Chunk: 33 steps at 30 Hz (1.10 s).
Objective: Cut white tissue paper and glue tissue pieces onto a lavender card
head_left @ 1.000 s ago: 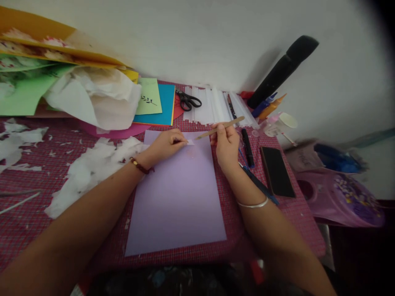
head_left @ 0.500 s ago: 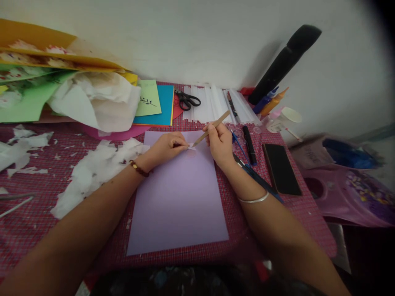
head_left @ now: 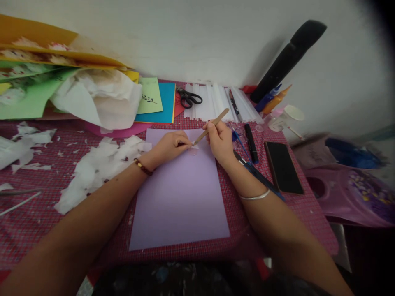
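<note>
A sheet of purple paper (head_left: 182, 197) lies on the checked cloth. My right hand (head_left: 219, 142) is closed round a flat wooden stick (head_left: 220, 116), whose lower tip points down at my left fingertips. Over the upper part of the sheet, my left hand (head_left: 174, 147) pinches something too small to make out. Just below the fingertips, a small clear piece (head_left: 193, 151) rests on the paper. Crumpled white tissue pieces (head_left: 95, 168) lie left of the sheet, partly behind my left forearm.
Black scissors (head_left: 189, 98), white strips (head_left: 210, 100) and coloured papers (head_left: 166, 102) lie along the wall. On the right are a black marker (head_left: 251, 144), a phone (head_left: 284, 167) and a paper cup (head_left: 292, 114). Layered sheets (head_left: 33, 88) stand at the back left.
The stick's tip has shifted slightly and stays by my left fingertips. The whole view has moved a little; both hands keep nearly the same pose.
</note>
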Available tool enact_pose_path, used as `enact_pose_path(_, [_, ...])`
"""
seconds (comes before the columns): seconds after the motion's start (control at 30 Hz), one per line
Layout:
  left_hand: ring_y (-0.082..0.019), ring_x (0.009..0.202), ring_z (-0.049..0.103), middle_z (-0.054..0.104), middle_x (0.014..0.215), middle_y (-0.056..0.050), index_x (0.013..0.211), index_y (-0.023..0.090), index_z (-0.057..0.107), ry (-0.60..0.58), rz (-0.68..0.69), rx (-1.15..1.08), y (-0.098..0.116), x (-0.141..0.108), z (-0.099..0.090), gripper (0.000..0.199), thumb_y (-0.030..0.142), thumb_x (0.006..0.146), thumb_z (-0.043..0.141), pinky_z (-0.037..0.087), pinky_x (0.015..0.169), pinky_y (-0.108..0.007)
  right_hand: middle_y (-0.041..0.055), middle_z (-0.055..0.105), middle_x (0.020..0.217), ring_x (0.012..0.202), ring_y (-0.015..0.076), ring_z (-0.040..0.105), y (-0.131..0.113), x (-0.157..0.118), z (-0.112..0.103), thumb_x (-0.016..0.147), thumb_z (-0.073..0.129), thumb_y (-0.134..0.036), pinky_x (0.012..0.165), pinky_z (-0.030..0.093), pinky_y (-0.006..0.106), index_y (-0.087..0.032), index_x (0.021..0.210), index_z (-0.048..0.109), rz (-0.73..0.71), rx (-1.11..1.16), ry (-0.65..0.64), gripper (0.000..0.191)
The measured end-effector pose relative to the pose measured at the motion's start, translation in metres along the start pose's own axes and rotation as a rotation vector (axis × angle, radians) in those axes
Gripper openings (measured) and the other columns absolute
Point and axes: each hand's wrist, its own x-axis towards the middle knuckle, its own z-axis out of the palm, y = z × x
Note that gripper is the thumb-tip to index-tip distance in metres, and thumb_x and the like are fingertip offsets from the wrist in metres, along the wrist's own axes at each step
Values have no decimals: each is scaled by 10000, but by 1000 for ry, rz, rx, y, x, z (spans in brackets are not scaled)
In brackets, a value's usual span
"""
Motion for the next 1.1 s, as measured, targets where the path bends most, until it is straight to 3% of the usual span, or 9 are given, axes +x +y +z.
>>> enact_pose_path(0.37, [-174, 863, 645, 696, 879, -31, 861, 222, 784, -41, -3, 12, 1, 2, -1, 204, 227, 891, 583, 495, 805, -292, -45, 511, 576, 567, 139, 523, 5, 5, -2, 921, 585, -561, 564, 418, 294, -247, 770, 628, 33, -22, -68, 351])
enact_pose_path(0.6, [-152, 764, 616, 673, 795, -23, 748, 184, 746, -3, -60, -23, 3, 4, 2, 188, 230, 861, 604, 442, 698, -274, -41, 549, 674, 679, 142, 571, 25, 24, 0, 864, 616, -185, 649, 468, 287, -222, 803, 602, 163, -38, -40, 73])
enact_pose_path(0.67, [-144, 730, 598, 665, 762, -18, 726, 177, 723, 10, -97, -47, 4, 5, 3, 179, 236, 848, 607, 424, 663, -266, -40, 564, 708, 706, 147, 578, 27, 26, 0, 820, 623, -116, 659, 474, 289, -223, 841, 582, 179, -75, -34, 117])
enact_pose_path(0.83, [-131, 662, 555, 652, 712, -2, 717, 172, 650, 56, -202, -106, 5, 6, 5, 110, 245, 798, 632, 377, 595, -259, -16, 594, 720, 691, 163, 605, 21, 27, -2, 846, 616, -171, 658, 501, 315, -218, 808, 541, 240, -225, -113, 96])
enact_pose_path(1.0, [-124, 644, 550, 648, 695, 5, 715, 171, 617, 71, -195, -133, 4, 6, 8, 75, 220, 771, 619, 371, 583, -251, -2, 611, 696, 688, 181, 628, 20, 27, -3, 872, 617, -243, 660, 512, 335, -215, 779, 546, 236, -297, -130, 120])
enact_pose_path(1.1, [-130, 653, 575, 657, 710, 1, 782, 171, 629, 68, -177, -231, 2, 6, 10, 123, 294, 786, 629, 402, 585, -244, 1, 615, 693, 705, 189, 630, 22, 26, -2, 886, 615, -287, 662, 515, 339, -216, 795, 566, 219, -317, -135, 125])
